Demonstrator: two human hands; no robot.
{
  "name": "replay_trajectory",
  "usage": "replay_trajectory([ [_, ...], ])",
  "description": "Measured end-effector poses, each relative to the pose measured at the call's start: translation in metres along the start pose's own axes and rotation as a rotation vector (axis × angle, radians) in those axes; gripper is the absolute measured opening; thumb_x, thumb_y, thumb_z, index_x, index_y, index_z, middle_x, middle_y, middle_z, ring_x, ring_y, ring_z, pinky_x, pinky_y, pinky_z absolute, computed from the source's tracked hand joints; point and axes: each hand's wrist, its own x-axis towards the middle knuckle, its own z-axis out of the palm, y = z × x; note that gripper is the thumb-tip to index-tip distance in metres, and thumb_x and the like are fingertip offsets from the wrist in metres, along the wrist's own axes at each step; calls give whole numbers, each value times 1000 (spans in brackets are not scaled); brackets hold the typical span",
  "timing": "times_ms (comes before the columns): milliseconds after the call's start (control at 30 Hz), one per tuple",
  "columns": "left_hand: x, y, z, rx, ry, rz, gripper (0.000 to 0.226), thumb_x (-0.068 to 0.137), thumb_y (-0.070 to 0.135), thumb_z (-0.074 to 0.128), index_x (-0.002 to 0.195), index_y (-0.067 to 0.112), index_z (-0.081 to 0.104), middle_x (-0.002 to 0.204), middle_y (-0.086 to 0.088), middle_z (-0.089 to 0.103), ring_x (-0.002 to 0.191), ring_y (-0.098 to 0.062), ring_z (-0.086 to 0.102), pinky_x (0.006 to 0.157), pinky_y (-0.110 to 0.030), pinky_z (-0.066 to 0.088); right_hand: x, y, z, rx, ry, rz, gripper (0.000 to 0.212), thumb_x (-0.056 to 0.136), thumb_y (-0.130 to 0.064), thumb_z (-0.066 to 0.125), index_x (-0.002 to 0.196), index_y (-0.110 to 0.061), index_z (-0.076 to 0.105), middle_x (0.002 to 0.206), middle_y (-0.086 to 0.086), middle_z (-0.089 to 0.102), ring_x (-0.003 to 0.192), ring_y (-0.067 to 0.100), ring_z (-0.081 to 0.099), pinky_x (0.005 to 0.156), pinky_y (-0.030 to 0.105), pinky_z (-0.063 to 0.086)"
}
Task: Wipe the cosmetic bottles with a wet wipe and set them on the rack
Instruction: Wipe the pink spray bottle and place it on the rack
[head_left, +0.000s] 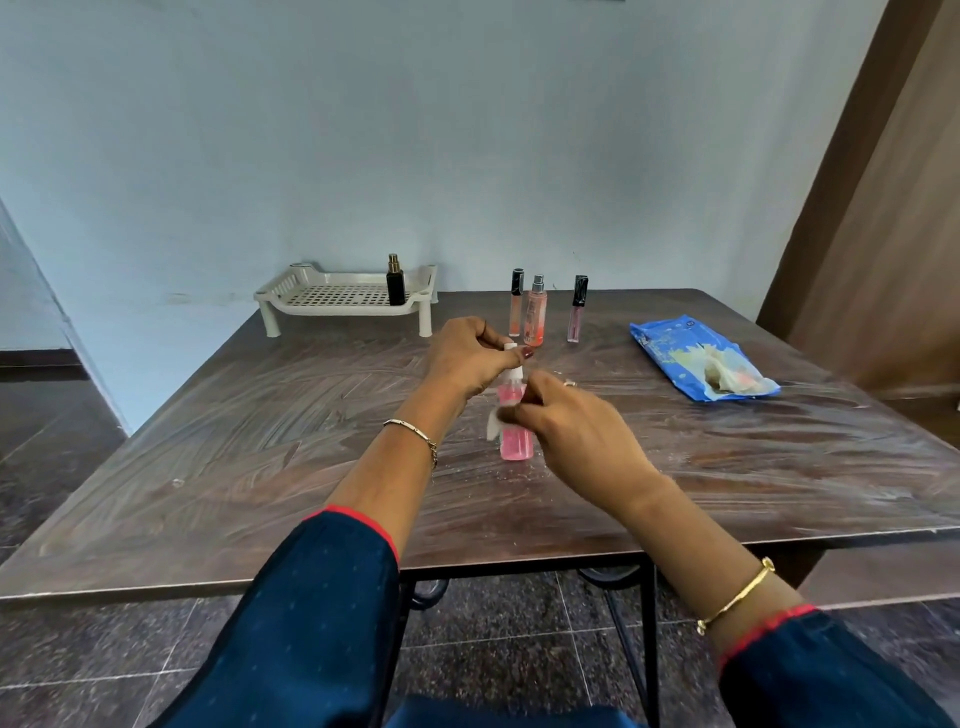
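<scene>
Five bottles in all: one black bottle (396, 283) on the rack (332, 297) at the table's (249, 447) far left corner, three bottles (535, 317) upright by the far edge, and one pink bottle (516, 441) mid-table, white-capped. Left hand (467, 358) pinches its cap; right hand (576, 431) fingers curl, pressing the wipe (494, 423) on it. One pack (675, 348) sits right — open tabletop along the near edge.

Upright pink bottle (517, 442), white wipe (493, 427) against it; black bottle (396, 285) on rack (332, 310).
</scene>
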Motion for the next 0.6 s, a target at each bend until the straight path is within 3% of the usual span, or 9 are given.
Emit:
replay_trajectory([
  [133,1,3,5,-10,-14,-9,27,68,22,85,72,17,59,83,-2,69,84,-19,66,84,-44,56,-21,-5,4,8,-75,-25,31,77,-7,73,105,-20,71,89,4,55,62,25,58,47,28,26],
  [300,0,3,6,22,-32,44,31,71,21,82,69,19,51,68,4,57,67,-14,54,80,-44,54,-24,3,2,52,-211,-55,28,85,-8,62,107,-24,69,101,2,54,80,26,61,55,34,41],
  [467,-5,1,3,-6,-15,72,33,68,22,84,68,20,51,69,3,60,67,-15,57,80,-47,56,-6,15,-8,110,10,33,23,80,-6,71,100,-17,74,92,2,60,68,24,62,50,27,39],
  [600,-9,5,2,18,-15,97,35,64,29,85,70,17,53,67,3,60,67,-16,58,78,-47,56,6,13,-7,65,83,26,30,78,-6,73,106,-15,70,102,8,61,67,28,62,45,32,47],
])
